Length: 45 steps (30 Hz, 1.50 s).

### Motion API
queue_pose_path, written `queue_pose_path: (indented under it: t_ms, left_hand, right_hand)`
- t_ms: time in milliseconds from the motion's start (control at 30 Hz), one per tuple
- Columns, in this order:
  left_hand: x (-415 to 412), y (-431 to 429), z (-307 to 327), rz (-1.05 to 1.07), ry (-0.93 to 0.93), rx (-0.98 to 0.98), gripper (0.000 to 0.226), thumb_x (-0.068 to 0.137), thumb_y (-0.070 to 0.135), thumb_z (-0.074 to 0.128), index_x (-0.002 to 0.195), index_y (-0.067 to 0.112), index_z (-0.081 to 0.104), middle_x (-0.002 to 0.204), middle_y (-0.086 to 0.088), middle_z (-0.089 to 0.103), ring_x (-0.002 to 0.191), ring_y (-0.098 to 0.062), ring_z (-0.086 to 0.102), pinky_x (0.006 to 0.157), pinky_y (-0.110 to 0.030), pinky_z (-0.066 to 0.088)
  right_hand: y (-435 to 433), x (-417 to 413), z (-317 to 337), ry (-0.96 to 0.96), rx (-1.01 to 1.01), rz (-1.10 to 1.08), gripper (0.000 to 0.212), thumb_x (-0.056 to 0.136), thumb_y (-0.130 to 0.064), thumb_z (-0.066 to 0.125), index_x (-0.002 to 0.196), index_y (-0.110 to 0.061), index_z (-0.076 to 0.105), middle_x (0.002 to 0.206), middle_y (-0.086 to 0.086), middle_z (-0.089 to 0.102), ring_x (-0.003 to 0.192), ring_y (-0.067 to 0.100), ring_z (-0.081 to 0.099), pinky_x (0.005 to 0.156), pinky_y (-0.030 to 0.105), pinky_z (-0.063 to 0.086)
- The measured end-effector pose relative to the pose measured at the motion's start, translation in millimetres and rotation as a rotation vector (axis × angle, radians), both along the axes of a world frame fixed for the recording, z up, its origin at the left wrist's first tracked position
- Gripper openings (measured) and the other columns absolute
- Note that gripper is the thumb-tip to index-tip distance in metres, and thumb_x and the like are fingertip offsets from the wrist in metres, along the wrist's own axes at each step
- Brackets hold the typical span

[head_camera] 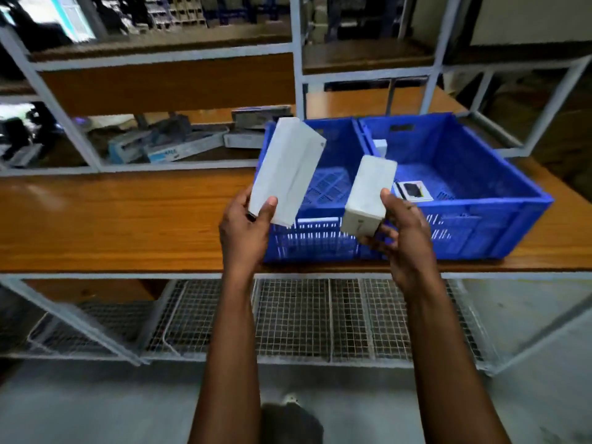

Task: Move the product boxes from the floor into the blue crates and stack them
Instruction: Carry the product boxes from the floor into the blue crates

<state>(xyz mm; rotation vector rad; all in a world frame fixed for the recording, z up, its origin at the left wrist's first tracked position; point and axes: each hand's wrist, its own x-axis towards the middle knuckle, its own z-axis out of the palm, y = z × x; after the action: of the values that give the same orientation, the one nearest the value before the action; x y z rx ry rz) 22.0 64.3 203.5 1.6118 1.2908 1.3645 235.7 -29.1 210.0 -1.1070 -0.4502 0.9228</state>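
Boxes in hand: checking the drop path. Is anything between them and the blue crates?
Nothing visible does. The left hand holds the flat box and the right hand the thick box by the near wall of the open crates; a small pack lies in the right crate.

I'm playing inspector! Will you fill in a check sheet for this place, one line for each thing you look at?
Surface: wooden shelf, brown and glossy.
Job's things: left blue crate, what shows of its floor is bare; right blue crate holds a small white box and a black-and-white pack; a tall white box and a shorter white box are held up in front of the crates.
Clutter: blurred boxes on the shelf behind.
Hands: left hand grips the tall white box; right hand grips the shorter white box.
Cables: nothing seen.
Surroundings: grey metal rack, wire mesh shelf below, grey floor.
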Motion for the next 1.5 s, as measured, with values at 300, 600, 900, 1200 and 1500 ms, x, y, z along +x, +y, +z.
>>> queue_pose_path:
  t_ms: [300, 600, 900, 1200, 1500]
  left_hand:
    - [62, 176, -3, -0.273, 0.671, -0.04, 0.041, 0.099, 0.022, 0.061, 0.14, 0.023, 0.06, 0.139, -0.006, 0.062, 0.129, -0.028, 0.055, 0.102, -0.037, 0.043]
    - [78, 230, 0, -0.589, 0.474, -0.347, 0.031, 0.098, 0.019, 0.055, 0.122, 0.029, 0.072, 0.127, 0.014, 0.069, 0.125, -0.009, 0.059, 0.109, -0.035, 0.045]
    - [124, 244, -17, -0.573, 1.131, -0.621, 0.033, 0.08, 0.021, 0.085, 0.112, 0.026, 0.079, 0.111, -0.001, 0.073, 0.104, -0.013, 0.063, 0.089, -0.02, 0.041]
    - [232, 211, 10, -0.633, 0.514, -0.109, 0.025, 0.091, 0.035, 0.074, 0.113, 0.024, 0.075, 0.109, 0.011, 0.075, 0.107, -0.001, 0.065, 0.089, -0.023, 0.047]
    - [273, 184, -25, -0.584, 0.304, -0.067, 0.011, 0.087, 0.031, 0.068, 0.093, 0.034, 0.077, 0.091, 0.018, 0.074, 0.098, -0.014, 0.068, 0.087, -0.041, 0.056]
  right_hand:
    - [123, 88, 13, -0.167, -0.072, -0.146, 0.037, 0.091, -0.032, 0.076, 0.118, -0.017, 0.057, 0.126, 0.02, 0.067, 0.096, 0.029, 0.074, 0.057, 0.037, 0.061]
    - [222, 164, 16, -0.239, -0.079, 0.014, 0.042, 0.088, -0.032, 0.08, 0.121, -0.013, 0.06, 0.111, 0.006, 0.069, 0.083, 0.015, 0.072, 0.057, 0.039, 0.06]
    - [251, 205, 17, -0.232, -0.126, 0.017, 0.042, 0.085, -0.037, 0.081, 0.116, -0.016, 0.061, 0.121, 0.01, 0.072, 0.096, 0.025, 0.075, 0.06, 0.04, 0.062]
    - [216, 242, 4, -0.456, -0.327, -0.069, 0.058, 0.079, -0.039, 0.085, 0.124, -0.021, 0.055, 0.114, 0.005, 0.072, 0.085, 0.012, 0.076, 0.057, 0.042, 0.064]
    - [173, 230, -28, -0.989, -0.907, 0.378, 0.075, 0.067, -0.053, 0.09, 0.132, -0.034, 0.057, 0.117, 0.008, 0.062, 0.088, 0.028, 0.071, 0.066, 0.048, 0.064]
